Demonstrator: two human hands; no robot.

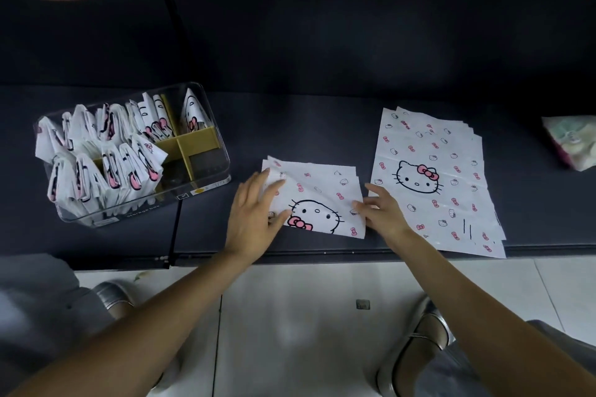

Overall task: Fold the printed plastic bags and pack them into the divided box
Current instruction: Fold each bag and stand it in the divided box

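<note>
A white plastic bag (pixel 317 195) printed with a cat face and pink bows lies folded in half on the dark surface. My left hand (pixel 254 213) rests flat on its left end, fingers spread. My right hand (pixel 382 211) pinches its right edge with the fingertips. To the right lies a flat stack of several unfolded printed bags (pixel 435 177). At the left stands a clear divided box (pixel 206 167) with yellow dividers (pixel 193 142), holding several folded bags (pixel 103 151) upright in its left compartments and one in the far right one.
The dark surface's front edge (pixel 322 251) runs just below the bag, with white floor tiles and my feet beneath. A crumpled pale item (pixel 571 142) lies at the far right. Another person sits at the upper left.
</note>
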